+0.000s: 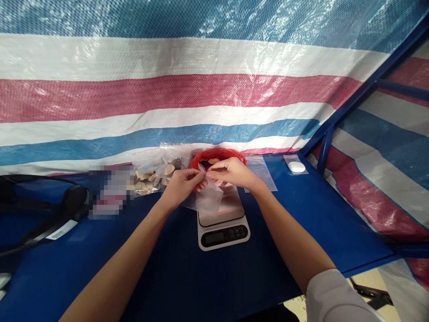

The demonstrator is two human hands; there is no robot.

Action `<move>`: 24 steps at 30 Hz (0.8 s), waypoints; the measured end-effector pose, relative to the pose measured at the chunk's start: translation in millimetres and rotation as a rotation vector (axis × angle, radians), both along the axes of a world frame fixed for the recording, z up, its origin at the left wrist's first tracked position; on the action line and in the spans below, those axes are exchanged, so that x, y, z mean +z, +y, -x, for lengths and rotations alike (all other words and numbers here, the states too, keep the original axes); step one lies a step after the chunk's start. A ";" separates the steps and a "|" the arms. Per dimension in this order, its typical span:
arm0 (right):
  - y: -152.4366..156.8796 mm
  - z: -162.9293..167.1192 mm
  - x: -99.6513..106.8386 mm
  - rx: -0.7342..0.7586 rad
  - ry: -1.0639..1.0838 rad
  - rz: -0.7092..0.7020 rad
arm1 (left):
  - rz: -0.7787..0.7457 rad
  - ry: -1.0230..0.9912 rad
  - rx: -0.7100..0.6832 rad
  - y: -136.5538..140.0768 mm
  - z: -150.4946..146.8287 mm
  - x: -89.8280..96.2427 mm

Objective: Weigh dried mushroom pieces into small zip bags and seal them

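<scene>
Above a white kitchen scale [224, 239] with a metal plate, a clear plastic bag [212, 200] hangs from my fingers. My left hand [182, 185] pinches the bag's upper edge from the left. From the right, my right hand [231, 172] pinches the same edge, close to the left fingertips. Just behind the hands stands an open red plastic bag [217, 154] with brownish pieces inside, partly hidden by my right hand. Left of my left hand lie clear bags of tan, dried-looking slices [147, 181].
A flat clear bag [259, 172] lies right of the red bag. Farther right, a small white case [296, 167] rests on the blue table [301, 214]. Black straps [67, 205] lie at the left. Striped sheeting [167, 94] and a blue metal frame [325, 143] border the table.
</scene>
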State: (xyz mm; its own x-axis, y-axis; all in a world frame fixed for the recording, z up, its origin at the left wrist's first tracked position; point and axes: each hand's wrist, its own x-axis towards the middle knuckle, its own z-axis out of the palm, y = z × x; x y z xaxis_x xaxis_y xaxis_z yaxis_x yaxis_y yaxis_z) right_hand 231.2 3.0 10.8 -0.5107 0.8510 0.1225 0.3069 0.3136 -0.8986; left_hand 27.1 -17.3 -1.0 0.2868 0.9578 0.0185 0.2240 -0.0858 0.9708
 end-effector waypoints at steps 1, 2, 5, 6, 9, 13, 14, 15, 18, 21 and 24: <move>0.0 -0.6 -0.4 0.011 0.012 0.008 | -0.006 0.003 -0.007 -0.1 0.1 0.0; 0.2 -1.4 -0.8 0.020 0.024 0.020 | -0.010 0.005 -0.014 -0.2 0.2 0.0; 1.0 -4.1 -2.3 0.041 0.039 0.057 | -0.017 0.007 -0.036 -0.8 -0.1 0.3; 1.5 -4.9 -2.9 0.045 0.039 0.062 | -0.020 0.012 -0.040 -1.0 -0.3 0.5; 2.9 -6.3 -4.1 0.051 0.034 0.079 | -0.028 0.036 -0.056 -1.3 -0.7 0.9; 3.5 -6.1 -4.6 0.041 0.019 0.114 | -0.031 0.045 -0.069 -0.8 0.1 0.6; 3.4 -6.0 -4.5 0.030 0.021 0.121 | -0.027 0.044 -0.068 -0.6 0.5 0.6; 3.3 -6.1 -4.4 0.016 0.029 0.129 | -0.023 0.042 -0.062 -0.6 1.0 0.7; 3.5 -7.7 -4.1 -0.019 0.058 0.162 | -0.014 0.037 -0.026 -1.0 2.2 2.5; 4.8 -11.3 -4.3 -0.049 0.068 0.195 | -0.023 0.055 0.017 -2.3 3.3 5.7; 6.3 -14.9 -4.8 -0.059 0.085 0.228 | -0.069 0.091 0.057 -4.2 3.7 6.2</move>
State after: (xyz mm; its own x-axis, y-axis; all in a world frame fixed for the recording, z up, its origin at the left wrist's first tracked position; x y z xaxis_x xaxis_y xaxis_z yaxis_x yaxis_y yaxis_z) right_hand 246.2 9.3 5.9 -0.4553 0.8896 -0.0355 0.2387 0.0835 -0.9675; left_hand 23.4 -21.5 5.2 0.2356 0.9699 0.0614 0.3171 -0.1364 0.9385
